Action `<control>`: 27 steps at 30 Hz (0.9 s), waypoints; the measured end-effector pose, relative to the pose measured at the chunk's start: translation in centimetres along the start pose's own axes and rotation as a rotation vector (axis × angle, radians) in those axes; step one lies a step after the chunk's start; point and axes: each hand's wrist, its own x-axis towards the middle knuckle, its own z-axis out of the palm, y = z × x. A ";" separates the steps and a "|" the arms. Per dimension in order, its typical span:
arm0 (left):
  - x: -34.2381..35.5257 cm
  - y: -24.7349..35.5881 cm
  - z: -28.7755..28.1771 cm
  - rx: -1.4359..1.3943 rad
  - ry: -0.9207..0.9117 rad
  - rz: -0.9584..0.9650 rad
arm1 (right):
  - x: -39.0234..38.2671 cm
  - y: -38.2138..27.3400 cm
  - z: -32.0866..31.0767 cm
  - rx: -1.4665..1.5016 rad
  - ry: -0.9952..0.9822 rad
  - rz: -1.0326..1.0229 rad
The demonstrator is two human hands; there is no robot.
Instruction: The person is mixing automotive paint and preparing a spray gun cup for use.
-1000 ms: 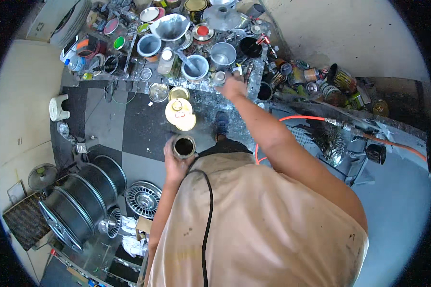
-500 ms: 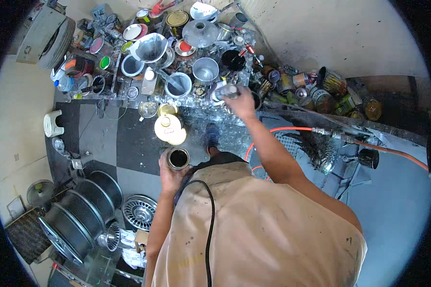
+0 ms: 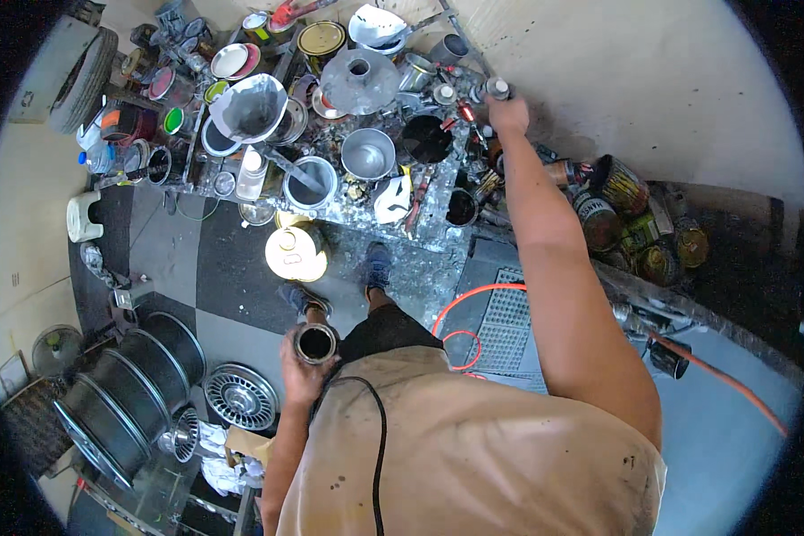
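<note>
Cluttered bench [image 3: 420, 228], right hand [image 3: 507, 114] gripping small can [image 3: 497, 87]

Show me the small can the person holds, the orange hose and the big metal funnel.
small can [image 3: 315, 342], head view, its dark open top.
orange hose [image 3: 724, 380], head view, mid-length.
metal funnel [image 3: 248, 105], head view, inner wall.

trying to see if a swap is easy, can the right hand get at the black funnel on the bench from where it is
Probably yes. The right hand is stretched over the far side of the bench, its grip closed on a small can. The black funnel sits just to its left with only small bottles between. The hand is full, though.
</note>
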 end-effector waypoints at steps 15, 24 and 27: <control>7.1 1.5 3.4 -0.117 0.092 0.150 | 2.6 -1.1 5.9 0.117 -0.239 -0.022; 17.3 1.3 13.7 -0.203 0.335 0.132 | -16.3 5.7 -1.0 1.195 -0.190 0.609; 20.0 1.3 15.9 -0.226 0.447 0.153 | -27.4 9.4 -2.4 0.779 -0.591 0.273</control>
